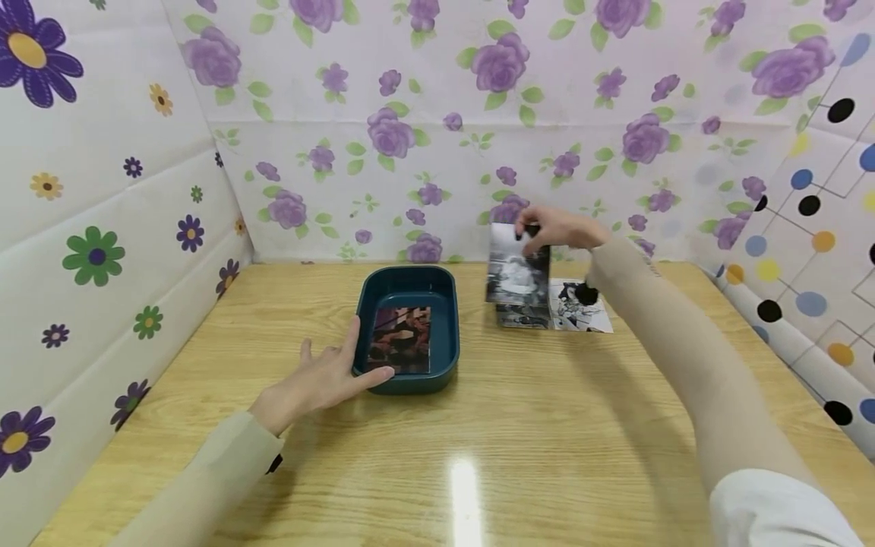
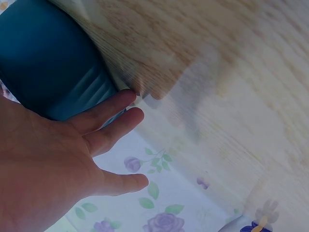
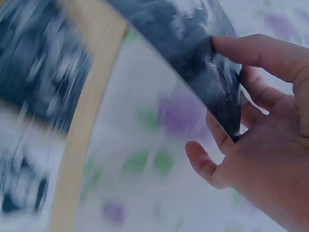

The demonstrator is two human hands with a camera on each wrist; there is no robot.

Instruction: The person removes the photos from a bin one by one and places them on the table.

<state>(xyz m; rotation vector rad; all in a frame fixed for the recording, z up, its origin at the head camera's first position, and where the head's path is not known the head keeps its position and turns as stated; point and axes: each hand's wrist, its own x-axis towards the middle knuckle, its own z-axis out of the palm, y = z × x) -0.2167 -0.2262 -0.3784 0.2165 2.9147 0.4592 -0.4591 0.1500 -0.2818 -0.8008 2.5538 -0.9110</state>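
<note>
Teal tray [image 1: 447,357] sits mid desk [image 1: 547,441] w/ left hand [image 1: 321,380] flat against its side, fingers relaxed. Right hand [image 1: 557,228] pinches a b&w photo [image 1: 517,266] by its top edge, above the pile [image 1: 574,308]. I'd keep that pinch light, carry it level. Right wrist cam shows the thumb on the photo; head cam doesn't.

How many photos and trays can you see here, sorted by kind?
Photos: 4 — one in the tray, one held up by the right hand, two flat on the table.
Trays: 1, the teal tray, touched by the left hand.
Total: 5.
</note>
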